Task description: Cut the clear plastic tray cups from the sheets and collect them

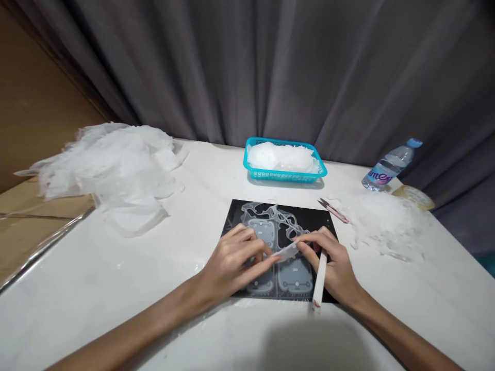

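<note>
Between both hands, tilted above a black board [284,206], is a small flat translucent piece [288,251] that looks like soft plastic. My left hand [235,257] pinches its left end with thumb and fingers. At the other end, my right hand [327,255] grips the piece with fingertips. A slim white stick-like tool [319,281] with reddish marks at its lower end is also tucked in my right hand; its other end is hidden. Under the hands lie several rounded translucent moulded pieces [296,275]. Curly translucent trimmings [288,219] rest on the board's far part.
A turquoise basket [286,178] holding white translucent material stands at the back. Thread snips [334,211] lie right of the board, beside a pile of clear scraps [386,221]. Behind that pile are a water bottle [390,165] and a tape roll [415,196]. A large translucent heap [116,165] sits left.
</note>
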Demonstrator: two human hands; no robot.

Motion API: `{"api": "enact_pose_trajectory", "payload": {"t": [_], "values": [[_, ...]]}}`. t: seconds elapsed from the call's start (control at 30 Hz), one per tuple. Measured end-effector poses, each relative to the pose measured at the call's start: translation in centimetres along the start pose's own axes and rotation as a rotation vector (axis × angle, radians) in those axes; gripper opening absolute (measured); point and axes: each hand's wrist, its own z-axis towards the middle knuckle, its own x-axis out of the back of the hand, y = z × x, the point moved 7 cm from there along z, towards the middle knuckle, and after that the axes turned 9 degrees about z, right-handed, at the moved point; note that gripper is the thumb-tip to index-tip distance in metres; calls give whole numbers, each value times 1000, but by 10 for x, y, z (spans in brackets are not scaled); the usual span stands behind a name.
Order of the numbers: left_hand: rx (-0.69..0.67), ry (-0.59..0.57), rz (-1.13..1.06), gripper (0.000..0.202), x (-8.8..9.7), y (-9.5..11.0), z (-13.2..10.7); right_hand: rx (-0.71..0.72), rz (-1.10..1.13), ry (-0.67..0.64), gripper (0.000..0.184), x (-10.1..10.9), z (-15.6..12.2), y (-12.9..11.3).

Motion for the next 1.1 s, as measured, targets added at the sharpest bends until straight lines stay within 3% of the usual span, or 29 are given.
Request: {"api": "enact_pose_trajectory", "payload": {"t": [0.3, 0.43, 0.6, 0.77, 1.0, 1.1], "values": [[53, 41, -37, 14, 2, -1, -1, 5, 6, -84, 9, -6, -3, -1], [287, -14, -193, 18, -6, -11, -4, -125, 87, -161, 14, -12, -9, 8], [570, -155, -482, 37, -20, -23, -6, -355, 312, -145, 28, -17, -15, 16], [478, -173, -452, 22, -19, -14, 0, -485, 405, -86, 39, -16, -16, 18], [260, -55, -238, 9, -8, 1, -4, -450, 266, -187, 46, -22, -20, 20], [238, -14, -172, 3, -5, 0, -7, -406, 213, -216, 53, -23, -20, 17]]}}
